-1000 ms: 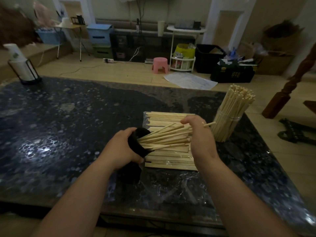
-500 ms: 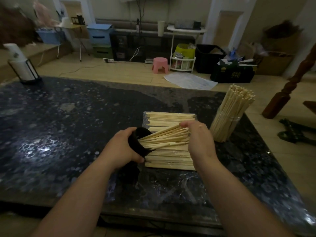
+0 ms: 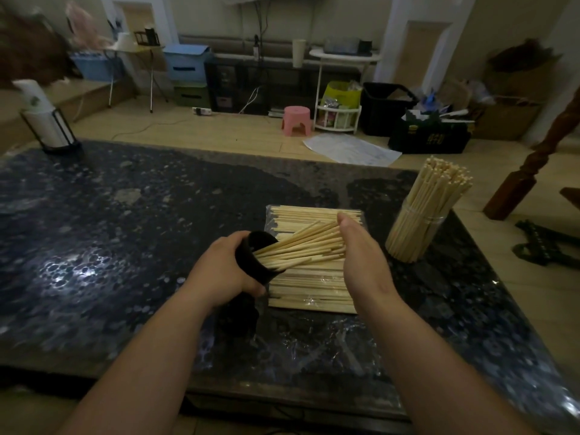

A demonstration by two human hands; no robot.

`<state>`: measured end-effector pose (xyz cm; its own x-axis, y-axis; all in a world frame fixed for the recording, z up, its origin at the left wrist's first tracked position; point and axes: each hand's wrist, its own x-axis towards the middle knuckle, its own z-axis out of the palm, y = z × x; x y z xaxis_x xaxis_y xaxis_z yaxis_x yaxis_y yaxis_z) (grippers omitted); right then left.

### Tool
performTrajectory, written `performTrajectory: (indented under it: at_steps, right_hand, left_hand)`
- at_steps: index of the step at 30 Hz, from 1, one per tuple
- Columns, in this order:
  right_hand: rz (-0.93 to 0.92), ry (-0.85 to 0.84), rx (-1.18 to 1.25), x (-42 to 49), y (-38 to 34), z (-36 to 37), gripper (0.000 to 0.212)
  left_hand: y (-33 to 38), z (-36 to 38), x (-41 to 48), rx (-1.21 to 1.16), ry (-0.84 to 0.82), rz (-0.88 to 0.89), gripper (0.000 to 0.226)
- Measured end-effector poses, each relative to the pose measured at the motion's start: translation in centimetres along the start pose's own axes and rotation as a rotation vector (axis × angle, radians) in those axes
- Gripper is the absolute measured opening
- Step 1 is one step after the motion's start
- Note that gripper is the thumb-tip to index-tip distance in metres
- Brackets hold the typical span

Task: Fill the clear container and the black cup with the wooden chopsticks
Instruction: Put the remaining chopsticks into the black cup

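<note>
The left hand (image 3: 226, 273) has its fingers curled round the black cup (image 3: 252, 257), gripping it by the body. The cup is held tipped on its side just above the desk (image 3: 125, 230), with its mouth turned to the right. A fan of wooden chopsticks (image 3: 301, 246) sticks out of that mouth. At their far ends, right of the cup, the right hand (image 3: 361, 262) lies flat with its palm against the tips. The thumb is straight along the top, nothing is pinched, and its fingertips are out of sight behind the palm.

Directly under the cup lies a flat pack of chopsticks (image 3: 314, 288) with clear wrap around it. Further right of the cup stands the clear container (image 3: 417, 237), crammed with a leaning bundle (image 3: 439, 189).

Far beyond the cup on the floor, a black box (image 3: 430, 139) bears yellowish print too small to read. Far left of the cup, a white bottle (image 3: 37, 111) in a black holder carries a green mark that cannot be made out.

The cup's base is covered by the left hand, and both forearms are cut off at the lower edge of the view.
</note>
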<state>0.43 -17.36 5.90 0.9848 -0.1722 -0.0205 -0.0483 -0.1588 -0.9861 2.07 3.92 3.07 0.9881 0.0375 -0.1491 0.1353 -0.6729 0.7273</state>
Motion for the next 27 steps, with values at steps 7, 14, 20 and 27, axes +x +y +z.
performTrajectory:
  at_steps: [7,14,20,27]
  right_hand:
    - [0.046,0.093,-0.073,0.5,0.4,-0.9,0.014]
    - [-0.021,-0.121,-0.510,0.1,1.2,-1.0,0.013]
    - [-0.176,-0.373,-0.950,-0.9,1.6,0.3,0.017]
    - [-0.035,-0.588,-1.097,-1.1,2.5,0.9,0.028]
  left_hand:
    - [-0.4,-0.4,0.2,-0.096,0.109,-0.090,0.106]
    - [-0.5,-0.3,0.2,-0.123,0.153,-0.097,0.106]
    - [-0.3,0.0,0.2,-0.117,0.132,-0.115,0.108]
    - [-0.5,-0.2,0.3,-0.139,0.126,-0.122,0.106]
